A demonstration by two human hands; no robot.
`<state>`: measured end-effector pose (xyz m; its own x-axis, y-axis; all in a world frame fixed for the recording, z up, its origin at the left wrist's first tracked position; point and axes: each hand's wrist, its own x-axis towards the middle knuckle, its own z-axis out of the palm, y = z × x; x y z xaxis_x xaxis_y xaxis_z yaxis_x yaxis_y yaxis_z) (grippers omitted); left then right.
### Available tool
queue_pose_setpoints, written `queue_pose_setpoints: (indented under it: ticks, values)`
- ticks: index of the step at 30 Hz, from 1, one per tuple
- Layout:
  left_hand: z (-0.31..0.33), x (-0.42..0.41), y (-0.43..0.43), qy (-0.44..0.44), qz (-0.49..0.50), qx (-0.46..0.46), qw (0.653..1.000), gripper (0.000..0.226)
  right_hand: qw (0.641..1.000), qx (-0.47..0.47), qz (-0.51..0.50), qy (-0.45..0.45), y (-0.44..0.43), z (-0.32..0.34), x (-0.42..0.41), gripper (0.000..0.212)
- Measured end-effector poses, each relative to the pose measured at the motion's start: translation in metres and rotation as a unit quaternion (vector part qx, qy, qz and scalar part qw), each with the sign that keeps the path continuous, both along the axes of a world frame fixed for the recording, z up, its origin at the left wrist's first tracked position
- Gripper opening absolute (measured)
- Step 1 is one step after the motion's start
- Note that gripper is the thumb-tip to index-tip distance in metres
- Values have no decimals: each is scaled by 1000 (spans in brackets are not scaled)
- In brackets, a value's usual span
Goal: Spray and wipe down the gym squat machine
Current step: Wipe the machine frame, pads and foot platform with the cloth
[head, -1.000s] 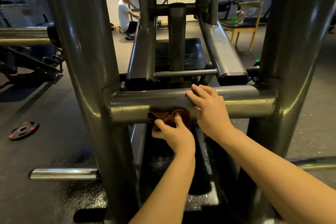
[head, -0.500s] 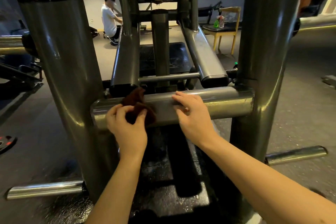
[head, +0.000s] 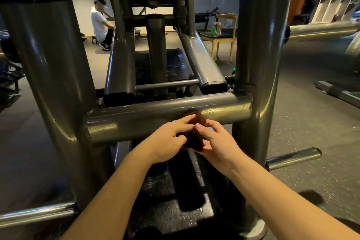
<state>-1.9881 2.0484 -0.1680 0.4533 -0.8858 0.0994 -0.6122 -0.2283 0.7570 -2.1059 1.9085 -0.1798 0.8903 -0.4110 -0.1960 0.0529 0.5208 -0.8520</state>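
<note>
Steel-grey tubing of the gym squat machine (head: 261,54) fills the view, its two thick uprights joined by a horizontal crossbar (head: 136,121) at the centre. Just in front of that crossbar a person's left hand (head: 167,142) and right hand (head: 220,146) meet, the fingers of both curled round a dark reddish-brown cloth (head: 194,138) bunched between them. Well behind the frame, another person in a white shirt (head: 99,25) sits low at left, while a wooden chair (head: 224,39) at right carries a green spray bottle (head: 213,29) on its seat.
</note>
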Motion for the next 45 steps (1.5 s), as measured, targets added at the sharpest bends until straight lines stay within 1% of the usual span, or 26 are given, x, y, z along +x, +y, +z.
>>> queue_pose_setpoints:
  ticks: [1, 3, 4, 5, 6, 7, 8, 10, 13, 16, 19, 21, 22, 25, 26, 27, 29, 32, 34, 37, 38, 39, 41, 42, 43, 45]
  values:
    - [3, 3, 0, -20, -1, -14, 1000, 57, 999, 7, -31, 2, 1, -2, -2, 28]
    - [4, 13, 3, -111, 67, -94, 987, 47, 993, 21, -114, 6, -1, -7, -4, 26]
    - [1, 21, 5, -174, 131, -123, 968, 43, 986, 19, -164, 13, -3, -13, -2, 26]
    - [0, 29, 8, -237, 207, -126, 941, 40, 976, 12, -215, 20, -6, -17, 1, 24]
    - [0, 37, 12, -283, 281, -102, 911, 40, 964, -4, -265, 25, -8, -21, 6, 20]
    - [0, 45, 16, -304, 336, -59, 889, 45, 951, -23, -307, 30, -7, -24, 13, 17]
    - [-1, 51, 21, -306, 370, -11, 877, 52, 944, -39, -326, 32, -3, -26, 22, 16]
    - [-5, 62, 29, -308, 388, 47, 868, 61, 945, -56, -321, 28, 21, -25, 46, 15]
    - [-5, 68, 33, -325, 386, 57, 862, 64, 945, -113, -304, 48, 55, -42, 83, 22]
    - [2, 68, 32, -316, 392, 82, 860, 65, 957, -112, -263, 54, 69, -52, 93, 21]
    - [5, 69, 33, -310, 392, 94, 861, 65, 957, -113, -267, 25, 53, -50, 84, 22]
    - [6, 70, 34, -304, 391, 90, 864, 65, 948, -130, -289, 17, 23, -41, 70, 21]
    - [6, 70, 34, -303, 391, 89, 865, 65, 936, -163, -312, 30, 3, -39, 64, 21]
    - [5, 70, 32, -308, 393, 90, 862, 65, 855, -311, -395, 125, -50, -25, 49, 16]
    - [5, 70, 32, -309, 393, 91, 861, 65, 834, -344, -407, 143, -57, -19, 48, 15]
    - [5, 69, 32, -308, 392, 92, 862, 65, 821, -363, -415, 146, -57, -12, 47, 15]
    - [6, 69, 32, -309, 385, 92, 865, 64, 817, -391, -406, 125, -36, -9, 59, 17]
    - [9, 70, 39, -308, 362, 78, 876, 56, 799, -498, -336, 36, 25, -12, 89, 17]
    - [10, 71, 53, -315, 357, 57, 877, 48, 778, -576, -250, -1, 58, -8, 111, 16]
    - [11, 75, 87, -357, 386, 42, 850, 34, 738, -667, -94, -31, 79, 22, 135, 20]
    - [12, 77, 100, -368, 403, 25, 837, 28, 744, -666, -46, -32, 82, 31, 143, 20]
    - [14, 79, 112, -373, 426, 7, 824, 22, 773, -634, -15, -33, 84, 42, 148, 20]
    - [20, 84, 134, -362, 467, -34, 806, 20, 862, -505, 14, -44, 87, 65, 156, 13]
    - [26, 86, 143, -353, 483, -57, 799, 21, 896, -440, 19, -48, 89, 75, 160, 10]
    - [33, 88, 150, -344, 497, -81, 793, 25, 915, -400, 19, -54, 92, 84, 164, 10]
    - [49, 93, 159, -323, 521, -122, 781, 34, 926, -370, 13, -70, 100, 103, 168, 15]
